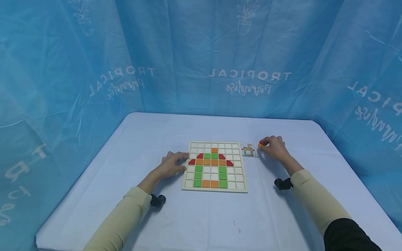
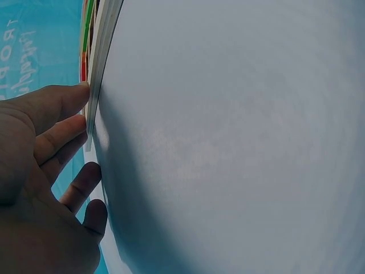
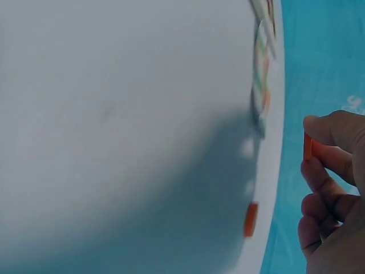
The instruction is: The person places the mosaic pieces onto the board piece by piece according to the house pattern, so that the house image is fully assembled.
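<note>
A square wooden grid board [image 1: 214, 190] lies flat on the table, with green, orange and red pieces set in some of its white cells. Along its left edge my left hand [image 1: 169, 165] rests, thumb and fingertips touching the side. My right hand [image 1: 275, 148] pinches a small orange tile [image 3: 308, 147] between thumb and fingers, above the table and right of a small pattern card [image 1: 250, 155]. That card sits against the board's right side and bears a similar coloured figure. Another orange tile [image 3: 250, 220] lies on the table in the right wrist view; the head view does not show it.
A white cloth covers the table [image 1: 194, 223]. Blue printed curtains [image 1: 201, 94] hang behind it and at both sides. Each wrist carries a black camera [image 1: 158, 201] on a strap.
</note>
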Tool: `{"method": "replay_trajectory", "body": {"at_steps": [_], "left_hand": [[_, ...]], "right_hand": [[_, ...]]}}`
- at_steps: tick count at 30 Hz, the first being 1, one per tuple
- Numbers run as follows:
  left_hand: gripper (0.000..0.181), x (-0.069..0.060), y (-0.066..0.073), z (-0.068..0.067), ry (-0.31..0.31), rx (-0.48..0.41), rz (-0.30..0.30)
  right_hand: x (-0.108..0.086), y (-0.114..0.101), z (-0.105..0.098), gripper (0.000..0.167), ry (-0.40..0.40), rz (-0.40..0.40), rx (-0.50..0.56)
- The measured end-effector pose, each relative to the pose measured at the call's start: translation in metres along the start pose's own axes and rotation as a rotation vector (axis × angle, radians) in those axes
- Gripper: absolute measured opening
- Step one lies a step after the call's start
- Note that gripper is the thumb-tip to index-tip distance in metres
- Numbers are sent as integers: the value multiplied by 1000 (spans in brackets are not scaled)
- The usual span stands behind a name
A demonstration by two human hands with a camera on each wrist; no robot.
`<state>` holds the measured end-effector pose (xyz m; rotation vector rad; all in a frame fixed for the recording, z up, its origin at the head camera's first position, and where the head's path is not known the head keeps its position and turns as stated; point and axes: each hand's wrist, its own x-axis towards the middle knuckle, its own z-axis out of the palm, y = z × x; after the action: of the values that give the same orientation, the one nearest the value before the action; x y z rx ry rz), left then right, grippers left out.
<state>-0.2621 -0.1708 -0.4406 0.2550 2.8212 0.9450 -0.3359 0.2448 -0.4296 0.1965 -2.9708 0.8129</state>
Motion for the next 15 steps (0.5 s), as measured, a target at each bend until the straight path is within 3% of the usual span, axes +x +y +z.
{"method": "replay_trajectory", "body": {"at_steps": [5, 15], "left_hand": [[52, -1, -2, 0, -9, -16, -6], [52, -1, 0, -3, -13, -3, 15]], "right_hand": [[6, -18, 7, 28, 4, -20, 37], [19, -74, 33, 28, -36, -49, 105]]}}
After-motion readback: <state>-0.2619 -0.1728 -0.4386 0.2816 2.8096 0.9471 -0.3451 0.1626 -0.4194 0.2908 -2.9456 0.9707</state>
